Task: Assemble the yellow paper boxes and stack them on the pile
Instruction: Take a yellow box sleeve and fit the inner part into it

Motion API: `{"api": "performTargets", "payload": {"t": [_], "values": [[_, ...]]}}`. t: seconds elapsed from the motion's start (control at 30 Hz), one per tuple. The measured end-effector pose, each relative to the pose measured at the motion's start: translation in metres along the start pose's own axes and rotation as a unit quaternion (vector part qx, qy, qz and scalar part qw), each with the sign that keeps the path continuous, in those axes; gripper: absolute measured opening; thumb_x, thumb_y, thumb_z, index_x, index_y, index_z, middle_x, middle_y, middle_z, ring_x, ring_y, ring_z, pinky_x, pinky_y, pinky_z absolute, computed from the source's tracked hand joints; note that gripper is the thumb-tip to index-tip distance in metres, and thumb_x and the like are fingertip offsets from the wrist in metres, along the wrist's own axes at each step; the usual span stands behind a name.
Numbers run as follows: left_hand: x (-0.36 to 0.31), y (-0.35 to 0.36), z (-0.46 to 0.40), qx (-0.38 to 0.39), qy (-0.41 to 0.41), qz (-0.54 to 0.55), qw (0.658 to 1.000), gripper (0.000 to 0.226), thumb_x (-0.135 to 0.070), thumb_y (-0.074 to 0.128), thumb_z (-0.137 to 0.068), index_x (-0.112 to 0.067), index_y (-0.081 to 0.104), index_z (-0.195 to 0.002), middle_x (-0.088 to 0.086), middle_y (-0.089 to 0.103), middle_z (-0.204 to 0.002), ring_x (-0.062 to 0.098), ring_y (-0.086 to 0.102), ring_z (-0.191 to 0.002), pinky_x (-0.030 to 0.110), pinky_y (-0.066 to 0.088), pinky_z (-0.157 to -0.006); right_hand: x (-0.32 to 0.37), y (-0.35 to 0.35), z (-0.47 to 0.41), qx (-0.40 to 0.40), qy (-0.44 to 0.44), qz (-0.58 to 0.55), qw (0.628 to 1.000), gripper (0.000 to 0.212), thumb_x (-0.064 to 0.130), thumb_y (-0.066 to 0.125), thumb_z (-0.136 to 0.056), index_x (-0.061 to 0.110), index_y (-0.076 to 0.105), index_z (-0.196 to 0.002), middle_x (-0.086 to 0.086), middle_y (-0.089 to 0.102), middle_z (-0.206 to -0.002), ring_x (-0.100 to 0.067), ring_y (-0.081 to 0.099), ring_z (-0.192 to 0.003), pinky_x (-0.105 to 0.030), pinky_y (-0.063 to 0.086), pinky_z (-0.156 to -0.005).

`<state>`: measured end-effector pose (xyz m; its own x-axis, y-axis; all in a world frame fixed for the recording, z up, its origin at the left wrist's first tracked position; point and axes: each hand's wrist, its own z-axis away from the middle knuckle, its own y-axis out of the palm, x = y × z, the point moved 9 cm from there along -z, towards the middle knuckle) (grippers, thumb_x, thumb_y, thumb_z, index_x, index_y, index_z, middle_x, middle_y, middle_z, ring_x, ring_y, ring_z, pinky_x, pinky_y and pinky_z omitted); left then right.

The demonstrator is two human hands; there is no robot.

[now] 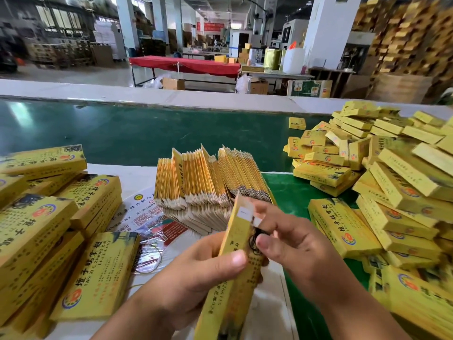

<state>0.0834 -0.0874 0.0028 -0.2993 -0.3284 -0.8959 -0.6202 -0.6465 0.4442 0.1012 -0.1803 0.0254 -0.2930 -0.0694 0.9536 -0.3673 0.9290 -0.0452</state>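
I hold one long yellow paper box [232,285] upright and tilted in front of me. My left hand [196,278] grips its lower half, thumb across the front face. My right hand [289,239] pinches the far end, where a white inner flap shows. Behind the box stands a bundle of flat, unfolded yellow blanks [208,182] on edge. A big heap of assembled yellow boxes [382,182] fills the right side. Neater stacks of yellow boxes [49,231] lie on the left.
A green conveyor belt [137,133] runs across behind the work spot. Printed leaflets and a rubber band [152,231] lie on the white table top. Beyond the belt is a factory hall with a red-covered table [183,65] and pallets of cartons.
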Motion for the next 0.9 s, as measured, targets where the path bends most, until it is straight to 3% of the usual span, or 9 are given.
{"api": "performTargets", "payload": {"t": [0.07, 0.13, 0.2, 0.27, 0.43, 0.6, 0.67, 0.8, 0.9], "values": [[-0.009, -0.006, -0.002, -0.049, 0.054, -0.013, 0.997, 0.061, -0.038, 0.087, -0.064, -0.004, 0.066, -0.11, 0.01, 0.068, -0.09, 0.019, 0.067, -0.078, 0.027, 0.054, -0.068, -0.005, -0.012, 0.0, -0.086, 0.007, 0.034, 0.996, 0.023, 0.04, 0.074, -0.077, 0.025, 0.069, -0.095, 0.01, 0.065, -0.127, -0.006, 0.062, -0.118, -0.02, 0.054, -0.09], [-0.016, -0.018, -0.001, -0.127, 0.097, -0.061, 0.985, 0.064, -0.045, 0.09, -0.055, -0.008, 0.068, -0.102, 0.008, 0.071, -0.087, 0.017, 0.068, -0.077, 0.024, 0.054, -0.065, -0.014, -0.017, 0.003, -0.131, 0.039, 0.071, 0.988, 0.044, 0.053, 0.078, -0.067, 0.037, 0.067, -0.107, 0.013, 0.07, -0.115, -0.006, 0.067, -0.109, -0.02, 0.055, -0.088], [-0.021, -0.023, -0.001, -0.163, 0.13, -0.112, 0.972, 0.074, -0.047, 0.09, -0.05, -0.007, 0.063, -0.106, 0.011, 0.073, -0.095, 0.024, 0.071, -0.087, 0.032, 0.058, -0.072, -0.017, -0.008, 0.003, -0.101, 0.064, 0.131, 0.984, 0.049, 0.062, 0.076, -0.065, 0.039, 0.069, -0.108, 0.014, 0.074, -0.104, -0.005, 0.07, -0.098, -0.019, 0.055, -0.083], [-0.023, -0.022, 0.0, -0.17, 0.15, -0.14, 0.964, 0.084, -0.044, 0.092, -0.048, -0.003, 0.056, -0.113, 0.02, 0.072, -0.102, 0.036, 0.07, -0.096, 0.045, 0.058, -0.081, -0.017, 0.003, 0.002, -0.052, 0.071, 0.171, 0.981, 0.04, 0.064, 0.071, -0.07, 0.04, 0.073, -0.102, 0.012, 0.076, -0.097, -0.006, 0.071, -0.091, -0.018, 0.054, -0.079], [-0.032, -0.025, 0.008, -0.226, 0.178, -0.258, 0.922, 0.089, -0.058, 0.089, -0.035, -0.012, 0.056, -0.105, 0.008, 0.072, -0.088, 0.017, 0.071, -0.078, 0.026, 0.055, -0.062, -0.012, 0.011, 0.001, 0.0, 0.071, 0.123, 0.99, 0.035, 0.05, 0.068, -0.083, 0.022, 0.077, -0.101, -0.004, 0.077, -0.093, -0.027, 0.072, -0.089, -0.047, 0.057, -0.081], [-0.035, -0.032, 0.015, -0.299, 0.176, -0.35, 0.87, 0.081, -0.06, 0.087, -0.032, -0.021, 0.054, -0.096, -0.003, 0.072, -0.083, 0.004, 0.067, -0.066, 0.018, 0.051, -0.055, -0.008, 0.011, 0.003, 0.009, 0.065, 0.157, 0.985, 0.051, 0.055, 0.06, -0.085, 0.005, 0.069, -0.079, -0.011, 0.063, -0.066, -0.016, 0.057, -0.062, -0.036, 0.047, -0.055], [-0.038, -0.035, 0.019, -0.326, 0.185, -0.367, 0.851, 0.074, -0.061, 0.086, -0.038, -0.023, 0.054, -0.093, -0.01, 0.071, -0.083, -0.001, 0.066, -0.065, 0.013, 0.049, -0.053, -0.009, 0.008, 0.004, -0.003, 0.065, 0.161, 0.985, 0.055, 0.055, 0.059, -0.086, 0.001, 0.065, -0.077, -0.024, 0.058, -0.068, -0.021, 0.051, -0.061, -0.047, 0.047, -0.056], [-0.041, -0.043, 0.023, -0.373, 0.205, -0.335, 0.841, 0.05, -0.055, 0.077, -0.058, -0.023, 0.06, -0.093, -0.014, 0.073, -0.083, 0.0, 0.069, -0.068, 0.01, 0.049, -0.052, -0.008, 0.002, 0.002, -0.051, 0.053, 0.132, 0.989, 0.048, 0.045, 0.056, -0.091, -0.001, 0.064, -0.079, -0.023, 0.055, -0.064, -0.028, 0.047, -0.057, -0.047, 0.043, -0.052], [-0.039, -0.049, 0.025, -0.395, 0.214, -0.295, 0.843, 0.036, -0.049, 0.066, -0.069, -0.022, 0.065, -0.093, -0.009, 0.075, -0.08, 0.007, 0.072, -0.069, 0.017, 0.053, -0.052, -0.013, 0.0, 0.003, -0.088, 0.052, 0.142, 0.985, 0.042, 0.042, 0.053, -0.093, 0.003, 0.068, -0.087, -0.028, 0.066, -0.079, -0.046, 0.059, -0.069, -0.057, 0.049, -0.062]]}}
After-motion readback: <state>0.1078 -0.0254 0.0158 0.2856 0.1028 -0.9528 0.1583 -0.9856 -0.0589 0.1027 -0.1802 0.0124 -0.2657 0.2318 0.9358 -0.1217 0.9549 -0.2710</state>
